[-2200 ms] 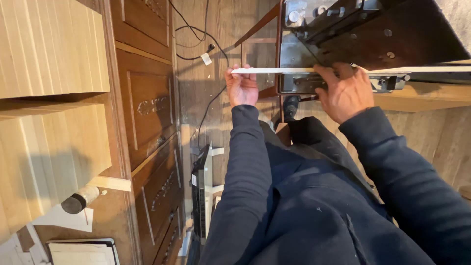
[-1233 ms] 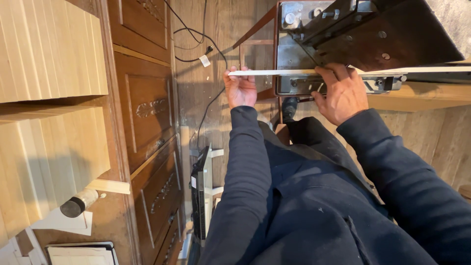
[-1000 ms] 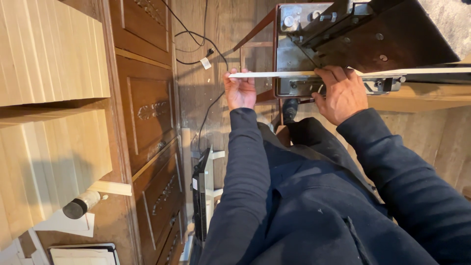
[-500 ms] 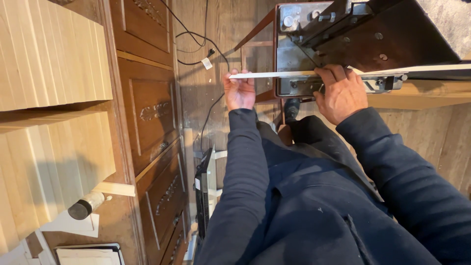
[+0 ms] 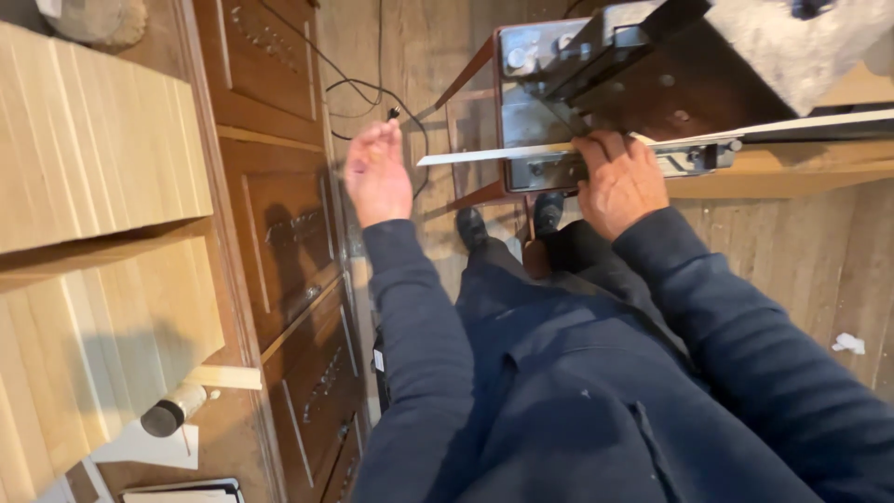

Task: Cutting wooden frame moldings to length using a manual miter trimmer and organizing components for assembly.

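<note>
Looking down over a dark blue sweatshirt filling the lower middle and right, both sleeves reaching up and away. To the left, a tall dark wooden cabinet with carved drawer fronts and metal pulls, and further left stacks of pale wooden slats lying edge to edge on two levels. At top right, a dark brown metal machine on a pale wooden bench, above a worn plank floor. Across the machine's front, a long thin pale strip lying nearly level, its left end jutting free past the machine's edge, its right part running on under the machine's dark upper block. Right hand palm down on the strip at the machine's front, fingers curled over it and pressing, clamped on the strip. Left hand in the air, well clear of the strip's free end, fingers loosely apart, holding nothing, just in front of the cabinet. Black cables trailing over the floor beyond that hand. Two dark shoes on the floor between the arms. Bottom left, a small bottle with a dark cap lying on its side beside a short wooden offcut.
</note>
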